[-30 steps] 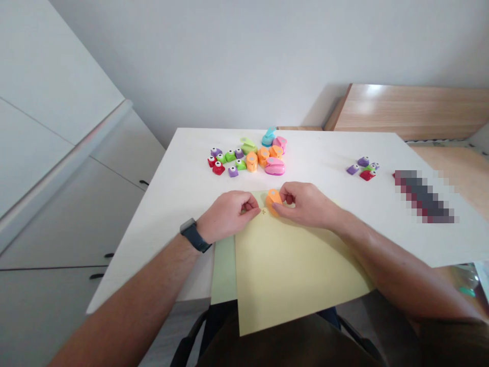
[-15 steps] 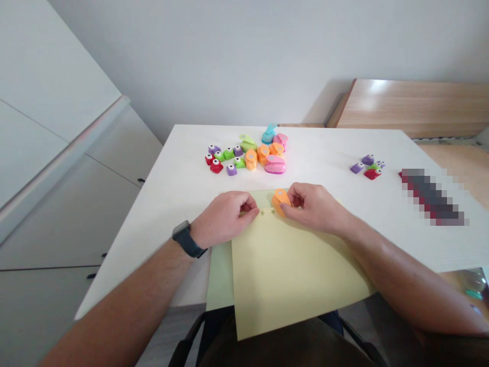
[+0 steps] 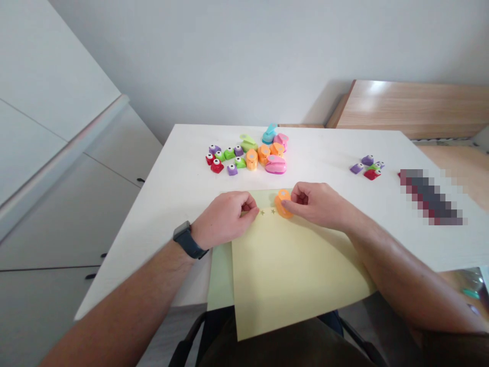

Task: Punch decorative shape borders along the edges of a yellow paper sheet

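My left hand [image 3: 231, 216] pinches the top left corner of a pale yellow sheet of paper [image 3: 294, 270]. Two small star-shaped holes [image 3: 268, 212] show along the sheet's top edge, just right of my left fingertips. An orange craft punch [image 3: 283, 205] sits at that edge, right of the stars. My right hand [image 3: 315, 204] grips the punch from its right side, thumb on the front. The part of the paper inside the punch is hidden. Beneath lies a pale green sheet [image 3: 221, 280], mostly covered by the yellow one.
Several larger punches in orange, pink, green and blue [image 3: 269, 135] stand at the back of the white table [image 3: 153, 204]. Beside them are several small punches, including a red one [image 3: 217, 166]. Another small group, with a purple punch [image 3: 357, 168], lies at right near a blurred dark object [image 3: 431, 198].
My right hand and the orange punch have shifted slightly to the right along the paper's top edge. My left hand keeps its hold on the corner.
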A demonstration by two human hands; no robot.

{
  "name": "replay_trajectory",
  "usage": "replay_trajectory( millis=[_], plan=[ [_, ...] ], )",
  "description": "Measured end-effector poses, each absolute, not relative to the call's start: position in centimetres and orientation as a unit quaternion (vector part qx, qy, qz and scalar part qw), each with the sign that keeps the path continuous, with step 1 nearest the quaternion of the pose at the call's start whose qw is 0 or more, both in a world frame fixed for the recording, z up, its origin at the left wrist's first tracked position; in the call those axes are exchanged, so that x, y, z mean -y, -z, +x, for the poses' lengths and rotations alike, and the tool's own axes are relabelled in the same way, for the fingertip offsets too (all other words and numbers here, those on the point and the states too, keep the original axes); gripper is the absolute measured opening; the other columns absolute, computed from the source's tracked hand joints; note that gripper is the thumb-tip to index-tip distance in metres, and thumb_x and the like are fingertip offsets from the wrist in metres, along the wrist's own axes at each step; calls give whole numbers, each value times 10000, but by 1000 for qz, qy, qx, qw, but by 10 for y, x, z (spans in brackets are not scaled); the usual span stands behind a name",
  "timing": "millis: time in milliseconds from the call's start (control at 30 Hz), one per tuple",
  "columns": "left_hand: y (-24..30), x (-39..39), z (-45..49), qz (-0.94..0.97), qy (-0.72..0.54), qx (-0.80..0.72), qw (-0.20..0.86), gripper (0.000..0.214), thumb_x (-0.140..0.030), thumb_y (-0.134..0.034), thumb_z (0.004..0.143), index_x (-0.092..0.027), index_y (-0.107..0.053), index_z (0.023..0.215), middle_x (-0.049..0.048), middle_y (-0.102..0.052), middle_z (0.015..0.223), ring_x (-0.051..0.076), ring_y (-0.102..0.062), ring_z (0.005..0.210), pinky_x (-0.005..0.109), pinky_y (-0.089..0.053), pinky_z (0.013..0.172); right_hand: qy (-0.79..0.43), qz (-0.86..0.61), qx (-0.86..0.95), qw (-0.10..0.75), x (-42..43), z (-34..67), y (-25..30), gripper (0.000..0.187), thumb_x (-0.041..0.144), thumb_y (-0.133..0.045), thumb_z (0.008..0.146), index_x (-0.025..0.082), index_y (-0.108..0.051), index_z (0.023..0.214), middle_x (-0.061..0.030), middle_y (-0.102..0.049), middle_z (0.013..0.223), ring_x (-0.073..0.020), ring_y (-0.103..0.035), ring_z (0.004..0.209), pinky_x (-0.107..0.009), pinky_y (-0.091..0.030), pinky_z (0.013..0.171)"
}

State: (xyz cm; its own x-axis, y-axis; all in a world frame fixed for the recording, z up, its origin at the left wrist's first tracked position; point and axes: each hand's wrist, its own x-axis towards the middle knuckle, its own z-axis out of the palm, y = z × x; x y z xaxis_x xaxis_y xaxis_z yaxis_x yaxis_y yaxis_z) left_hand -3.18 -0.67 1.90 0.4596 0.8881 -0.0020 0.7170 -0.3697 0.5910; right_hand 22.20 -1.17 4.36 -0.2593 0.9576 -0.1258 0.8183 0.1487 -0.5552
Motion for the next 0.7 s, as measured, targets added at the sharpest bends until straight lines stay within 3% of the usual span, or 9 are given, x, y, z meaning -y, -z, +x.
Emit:
replay_trajectory(
  millis=[233, 700],
  plan=[
    [-18, 5, -33, 810, -161, -505, 251, 188, -350, -580, 910, -202, -676, 847, 34, -742, 825, 186, -668, 742, 295, -455, 637, -277, -560, 772, 118, 2, 221, -53, 320, 415, -646, 874, 242, -631, 1142, 22, -694, 737, -148, -599, 622, -270, -382, 586],
    [-18, 5, -35, 801, -160, -520, 247, 195, -353, -572, 909, -208, -677, 831, 30, -747, 813, 194, -677, 742, 307, -448, 640, -275, -581, 755, 132, -3, 205, -45, 178, 303, -635, 804, 225, -619, 963, 27, -663, 712, -137, -571, 612, -263, -375, 555]
  ],
)
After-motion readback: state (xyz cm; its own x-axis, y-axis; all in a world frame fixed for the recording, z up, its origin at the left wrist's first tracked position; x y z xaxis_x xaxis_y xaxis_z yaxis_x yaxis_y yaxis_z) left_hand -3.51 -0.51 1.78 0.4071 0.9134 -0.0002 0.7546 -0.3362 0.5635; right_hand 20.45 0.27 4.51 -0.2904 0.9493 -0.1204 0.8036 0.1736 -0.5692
